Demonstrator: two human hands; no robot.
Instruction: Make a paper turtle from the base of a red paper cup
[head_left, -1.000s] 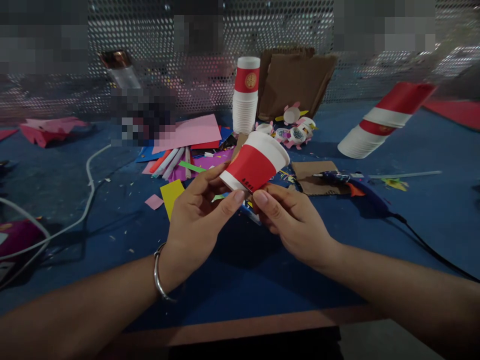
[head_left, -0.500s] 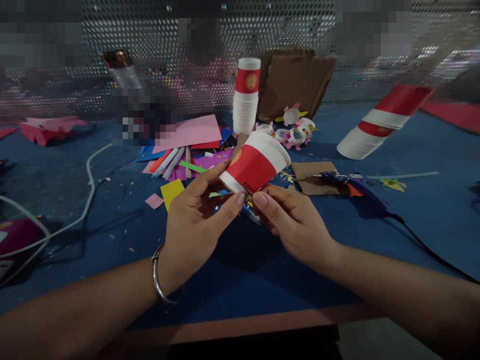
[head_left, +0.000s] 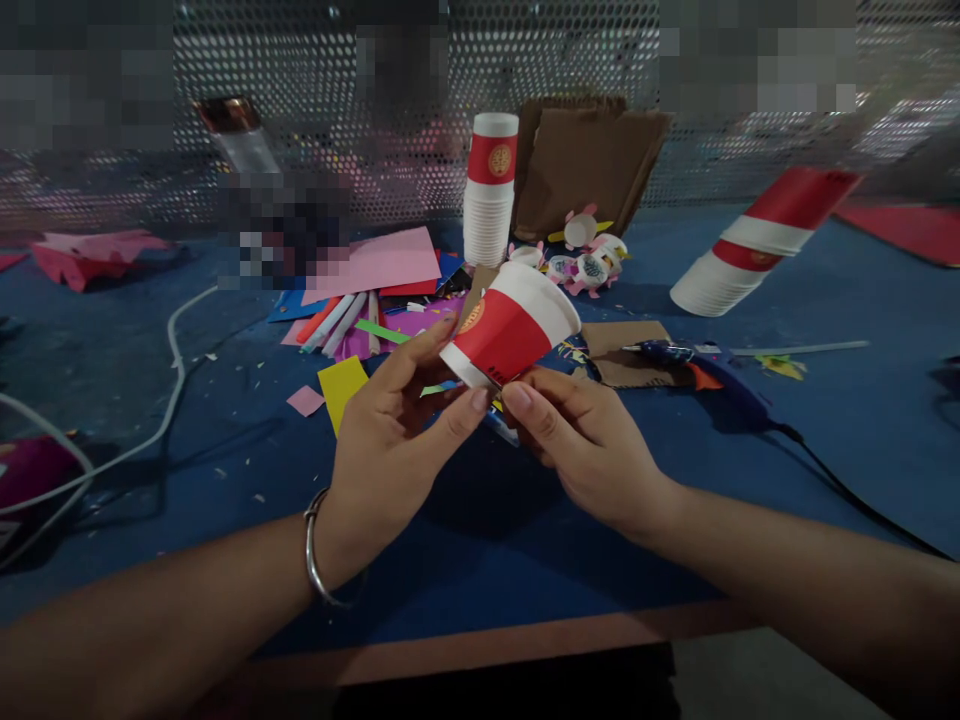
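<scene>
A red-and-white paper cup (head_left: 511, 325) is held tilted above the table, its wide mouth toward the upper right. My left hand (head_left: 401, 440) is closed around the cup's base end from the left, thumb at the bottom edge. From the right, my right hand (head_left: 589, 440) pinches at the same lower edge; its thumb and fingertips are pressed together by the cup's base. Whether a small piece sits between those fingertips is hidden. Behind the cup lie a purple sheet (head_left: 420, 318), markers (head_left: 341, 325) and paper scraps.
An upright stack of paper cups (head_left: 491, 190) stands before cardboard (head_left: 592, 170). Another cup stack (head_left: 761, 245) leans at right. A blue glue gun (head_left: 720, 375) rests on a cardboard piece (head_left: 622, 345), its black cord running right. A white cable (head_left: 176, 370) crosses the left side.
The view has shifted very slightly. Both hands keep their hold on the cup, and the cup barely moves.
</scene>
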